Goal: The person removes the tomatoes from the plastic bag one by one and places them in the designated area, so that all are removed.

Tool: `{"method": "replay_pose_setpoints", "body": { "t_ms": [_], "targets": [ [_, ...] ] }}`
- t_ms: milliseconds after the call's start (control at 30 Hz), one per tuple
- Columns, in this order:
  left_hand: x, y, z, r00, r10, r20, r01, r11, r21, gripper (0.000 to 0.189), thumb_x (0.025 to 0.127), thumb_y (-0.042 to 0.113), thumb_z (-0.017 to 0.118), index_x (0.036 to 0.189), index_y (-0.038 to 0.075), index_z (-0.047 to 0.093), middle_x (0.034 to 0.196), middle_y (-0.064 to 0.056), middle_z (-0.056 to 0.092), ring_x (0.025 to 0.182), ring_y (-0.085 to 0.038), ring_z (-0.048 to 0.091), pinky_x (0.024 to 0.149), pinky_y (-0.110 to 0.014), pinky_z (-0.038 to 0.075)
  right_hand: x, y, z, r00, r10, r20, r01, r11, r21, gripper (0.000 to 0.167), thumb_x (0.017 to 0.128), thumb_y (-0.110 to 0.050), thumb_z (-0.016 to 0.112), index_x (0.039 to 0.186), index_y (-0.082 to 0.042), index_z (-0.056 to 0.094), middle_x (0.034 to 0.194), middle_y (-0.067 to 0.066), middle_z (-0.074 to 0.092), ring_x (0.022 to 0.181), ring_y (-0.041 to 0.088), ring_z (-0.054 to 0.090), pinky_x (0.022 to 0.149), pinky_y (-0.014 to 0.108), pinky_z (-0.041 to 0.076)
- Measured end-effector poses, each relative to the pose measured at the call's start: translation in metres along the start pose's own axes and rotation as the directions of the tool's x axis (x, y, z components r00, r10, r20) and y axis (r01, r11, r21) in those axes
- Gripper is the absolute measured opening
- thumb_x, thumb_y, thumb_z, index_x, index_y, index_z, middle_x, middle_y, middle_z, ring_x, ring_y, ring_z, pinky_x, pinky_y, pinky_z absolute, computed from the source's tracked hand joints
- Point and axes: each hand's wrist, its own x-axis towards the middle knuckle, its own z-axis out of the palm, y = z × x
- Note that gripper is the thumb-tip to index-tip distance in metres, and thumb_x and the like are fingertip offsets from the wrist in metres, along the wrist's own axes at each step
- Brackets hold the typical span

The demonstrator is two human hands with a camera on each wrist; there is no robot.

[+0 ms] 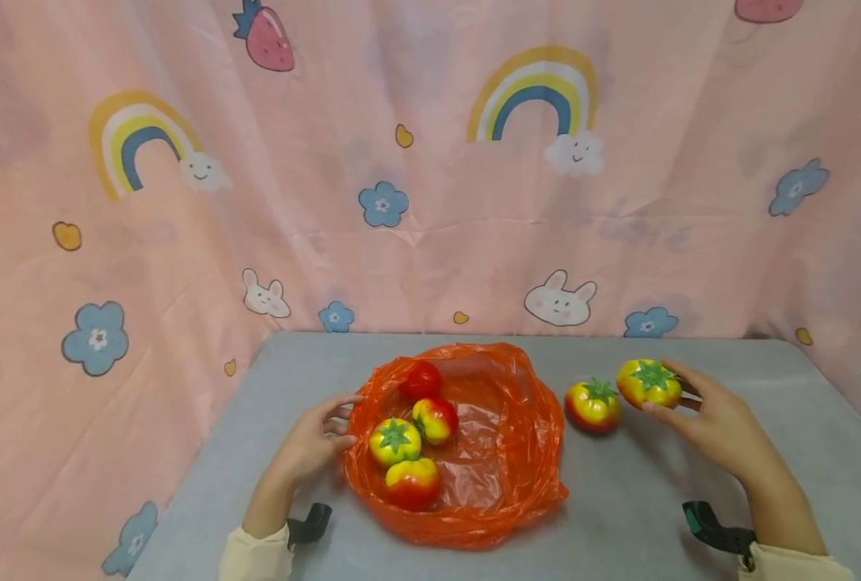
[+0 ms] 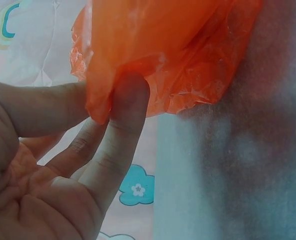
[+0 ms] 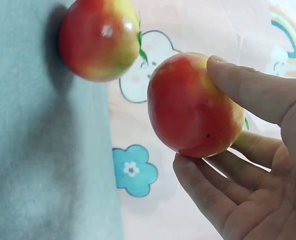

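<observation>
Separating right fingers point(image 3: 200, 186) from bag point(image 1: 524, 428): 1 tomato point(image 1: 592, 408)

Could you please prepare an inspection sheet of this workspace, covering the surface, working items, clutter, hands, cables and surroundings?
Surface: grey table, smooth-looking.
Working items: orange plastic bag, mouth spread open, with four tomatoes inside towards its left; a fifth tomato rests on the table, right of the bag.
Clutter: nothing seen.
Hands: left hand pinches the bag's left rim; right hand holds a sixth tomato above the table; a black wrist device sits at each wrist.
Cables: nothing seen.
Surroundings: pink cartoon-print curtain behind the table.
</observation>
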Motion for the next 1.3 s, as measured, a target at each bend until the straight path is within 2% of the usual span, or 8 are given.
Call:
{"method": "replay_pose_setpoints", "body": {
  "t_ms": [233,500,667,1033,1300],
  "targets": [
    [-0.001,0.0,0.0,1.0,0.02,0.005,-0.02,1.0,-0.008,0.057,0.084,-0.007,0.07,0.133,0.022,0.062,0.12,-0.009,0.064,0.094,-0.019,0.063,0.085,-0.038,0.06,0.005,0.009,0.0,1.0,0.002,0.03,-0.002,1.0,-0.002,0.094,0.09,-0.054,0.066,0.152,0.005,0.028,0.147,0.041,0.035,0.121,0.059,0.05,0.092,0.067,0.048],
    [-0.005,-0.005,0.001,1.0,0.024,0.012,-0.023,0.999,-0.033,0.058,0.082,-0.011,0.07,0.131,0.019,0.062,0.116,-0.01,0.065,0.09,-0.018,0.064,0.08,-0.036,0.061,0.002,0.022,0.011,0.999,-0.012,0.053,0.011,1.0,0.013,0.09,0.09,-0.045,0.071,0.147,0.011,0.032,0.143,0.044,0.036,0.119,0.06,0.051,0.092,0.065,0.049],
    [-0.003,-0.005,0.002,0.999,0.035,0.016,-0.034,0.999,-0.035,0.058,0.083,-0.01,0.07,0.131,0.02,0.062,0.117,-0.01,0.064,0.09,-0.018,0.064,0.08,-0.035,0.06,0.004,0.028,0.014,0.998,0.011,0.066,-0.01,1.0,-0.002,0.091,0.089,-0.046,0.071,0.147,0.012,0.032,0.143,0.044,0.036,0.12,0.06,0.05,0.093,0.067,0.047],
    [-0.002,0.0,0.001,1.0,0.014,0.013,-0.014,1.0,-0.015,0.058,0.084,-0.009,0.069,0.132,0.022,0.062,0.12,-0.009,0.063,0.092,-0.019,0.063,0.083,-0.037,0.06,0.009,0.032,0.019,0.996,0.002,0.089,0.002,0.999,-0.044,0.09,0.087,-0.044,0.073,0.145,0.013,0.034,0.141,0.044,0.038,0.119,0.059,0.05,0.091,0.065,0.048],
    [0.001,0.001,0.001,1.0,-0.004,0.01,0.004,1.0,-0.015,0.057,0.085,-0.007,0.069,0.132,0.025,0.062,0.121,-0.008,0.063,0.093,-0.019,0.064,0.083,-0.036,0.061,0.01,0.034,0.018,0.994,0.011,0.11,-0.006,0.999,-0.05,0.094,0.086,-0.05,0.073,0.146,0.011,0.034,0.142,0.043,0.038,0.12,0.059,0.049,0.092,0.066,0.047]
  ]
}}
